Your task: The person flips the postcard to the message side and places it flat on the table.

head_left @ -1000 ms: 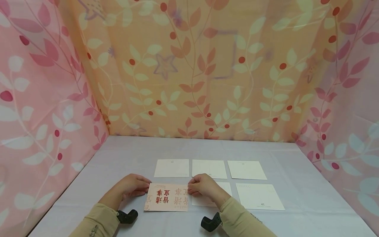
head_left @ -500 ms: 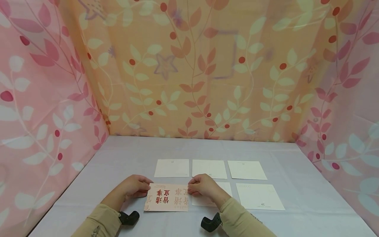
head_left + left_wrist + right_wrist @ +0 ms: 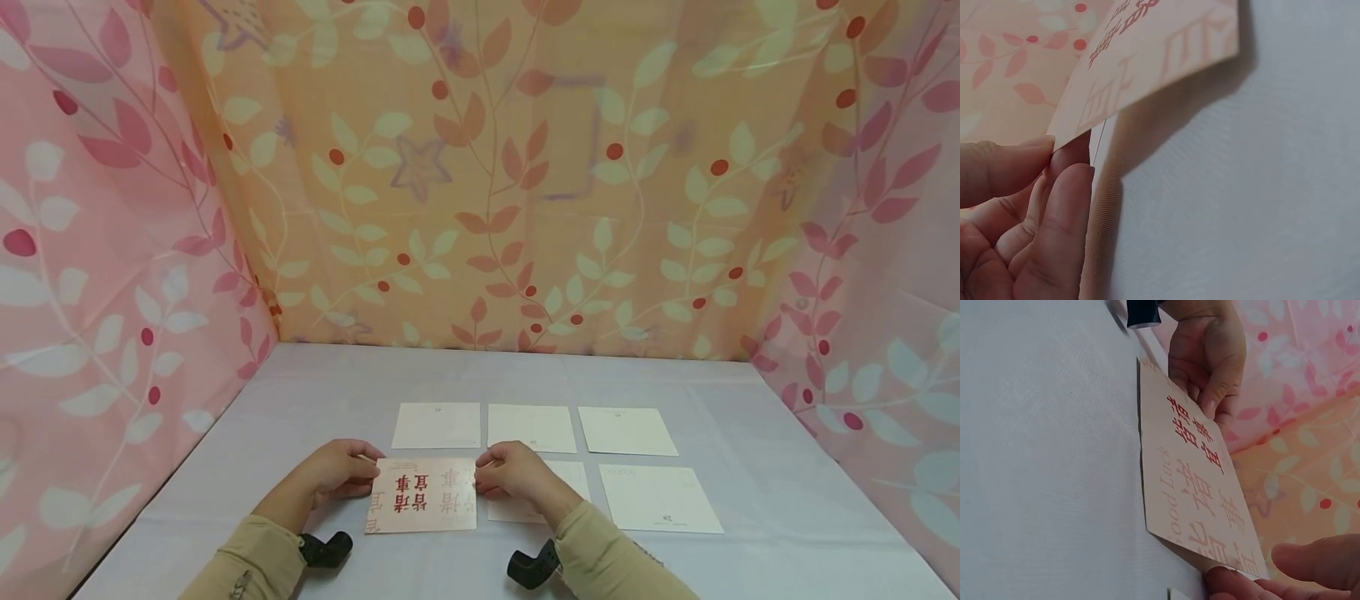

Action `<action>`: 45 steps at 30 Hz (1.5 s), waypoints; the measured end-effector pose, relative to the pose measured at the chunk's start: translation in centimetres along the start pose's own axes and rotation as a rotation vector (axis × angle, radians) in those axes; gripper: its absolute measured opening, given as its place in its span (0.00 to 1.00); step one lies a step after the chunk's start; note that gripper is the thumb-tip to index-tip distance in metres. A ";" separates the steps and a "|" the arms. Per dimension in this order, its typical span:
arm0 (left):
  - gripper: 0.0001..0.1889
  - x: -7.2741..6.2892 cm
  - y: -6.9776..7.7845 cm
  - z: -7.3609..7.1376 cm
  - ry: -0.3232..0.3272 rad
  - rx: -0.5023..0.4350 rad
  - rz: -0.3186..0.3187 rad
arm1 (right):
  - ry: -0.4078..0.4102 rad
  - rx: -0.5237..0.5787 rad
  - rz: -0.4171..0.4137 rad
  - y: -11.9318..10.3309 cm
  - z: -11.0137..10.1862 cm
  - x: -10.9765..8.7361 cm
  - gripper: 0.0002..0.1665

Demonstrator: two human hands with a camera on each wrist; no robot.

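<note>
A pale pink greeting card (image 3: 423,496) with red printed characters is between my two hands, its far edge tipped up off the white table. My left hand (image 3: 337,471) pinches the card's far left corner; in the left wrist view the thumb (image 3: 1007,169) lies on the printed face, with a finger behind. At the far right corner is my right hand (image 3: 521,479). In the right wrist view its fingers (image 3: 1241,584) are under the card's edge and the thumb (image 3: 1316,562) is close over the corner.
Three white cards, the middle one (image 3: 532,429) among them, lie in a row farther back. Nearer, to the right, lie another white card (image 3: 660,498) and one (image 3: 566,483) partly hidden by my right hand. Patterned cloth (image 3: 480,208) walls the table (image 3: 795,467) on three sides.
The printed card's far edge has risen slightly, tilting the card. Both hands stay at its corners; the white cards lie as before.
</note>
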State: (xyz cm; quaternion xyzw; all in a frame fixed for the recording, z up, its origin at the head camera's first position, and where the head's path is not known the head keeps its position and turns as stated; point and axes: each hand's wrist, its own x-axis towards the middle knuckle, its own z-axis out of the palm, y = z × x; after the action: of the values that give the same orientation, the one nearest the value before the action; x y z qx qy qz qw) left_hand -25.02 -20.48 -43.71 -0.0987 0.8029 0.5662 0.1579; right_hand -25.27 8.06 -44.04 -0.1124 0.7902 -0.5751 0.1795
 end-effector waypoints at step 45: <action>0.10 -0.1 0.0 -0.9 -0.104 -0.036 0.038 | 0.018 -0.007 -0.037 -0.3 -0.5 0.6 0.03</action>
State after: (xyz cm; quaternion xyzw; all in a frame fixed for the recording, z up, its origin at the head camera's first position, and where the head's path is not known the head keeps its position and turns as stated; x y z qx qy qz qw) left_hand -25.07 -21.34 -43.41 -0.0567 0.7849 0.5880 0.1869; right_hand -26.04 8.15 -43.68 -0.1226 0.7914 -0.5767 0.1614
